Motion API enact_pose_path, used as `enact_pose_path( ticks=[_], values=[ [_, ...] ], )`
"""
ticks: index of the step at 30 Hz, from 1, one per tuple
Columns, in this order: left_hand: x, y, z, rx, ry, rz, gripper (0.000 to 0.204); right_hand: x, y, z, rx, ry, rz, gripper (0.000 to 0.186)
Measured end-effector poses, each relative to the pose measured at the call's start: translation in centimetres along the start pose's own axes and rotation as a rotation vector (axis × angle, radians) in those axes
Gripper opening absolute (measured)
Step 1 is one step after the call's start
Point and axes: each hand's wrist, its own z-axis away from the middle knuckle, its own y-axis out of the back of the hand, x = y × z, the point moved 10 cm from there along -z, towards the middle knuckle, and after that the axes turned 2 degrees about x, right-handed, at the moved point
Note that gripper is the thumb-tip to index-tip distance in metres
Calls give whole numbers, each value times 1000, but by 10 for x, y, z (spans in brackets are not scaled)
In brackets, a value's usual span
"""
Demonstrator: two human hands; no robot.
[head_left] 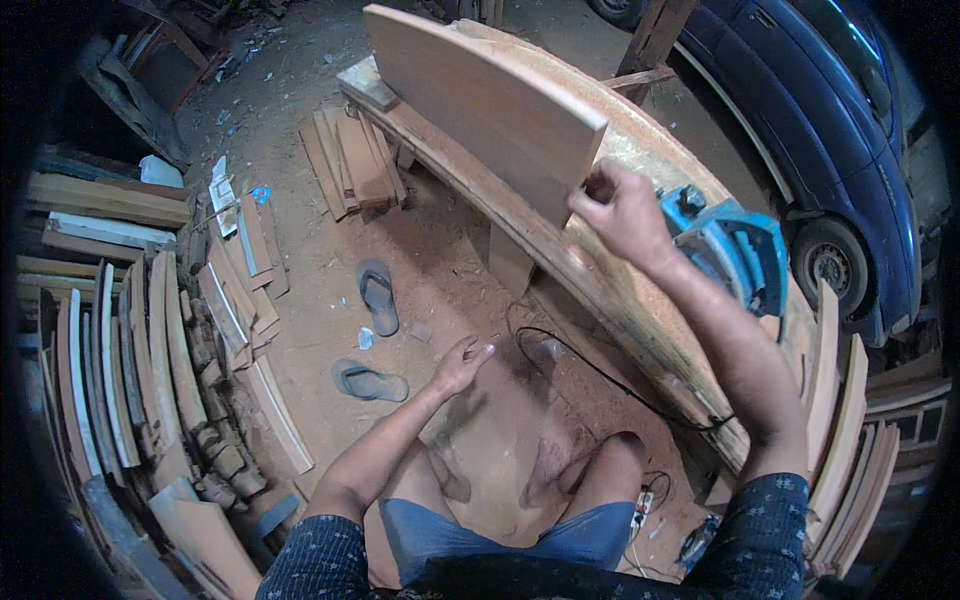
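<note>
A wide wooden board (485, 105) stands on its long edge on the workbench (640, 320). My right hand (622, 208) is closed at the board's near end, its curled fingertips by the lower corner. Whether they grip the board or something small is hidden. Just right of that wrist rests a blue power tool (735, 250), which looks like an electric planer, partly covered by my forearm. My left hand (462, 368) hangs over the floor with nothing in it, its fingers loosely bent and the thumb apart.
A black cable (590, 375) loops off the bench's near side. Sandals (377, 297) lie on the dusty floor. Wood strips are stacked at left (130, 350) and right (840, 430); more boards (350, 165) lie beside the bench. A blue car (810, 120) stands beyond it.
</note>
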Motion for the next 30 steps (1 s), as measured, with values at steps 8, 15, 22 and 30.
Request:
enact_pose_path(
  ticks=[8, 15, 22, 30],
  values=[
    [-47, -34, -65, -34, -289, -598, 93, 5, -11, -5, 6, 101, 22, 31],
    [-22, -70, -43, -89, -564, -607, 95, 14, -15, -6, -55, 42, -60, 39],
    [-58, -93, -45, -221, -543, -825, 89, 7, 5, 37, -88, 107, 151, 71],
    [-65, -110, -35, -303, -486, -959, 82, 21, 42, 70, -113, 19, 318, 53]
  ],
)
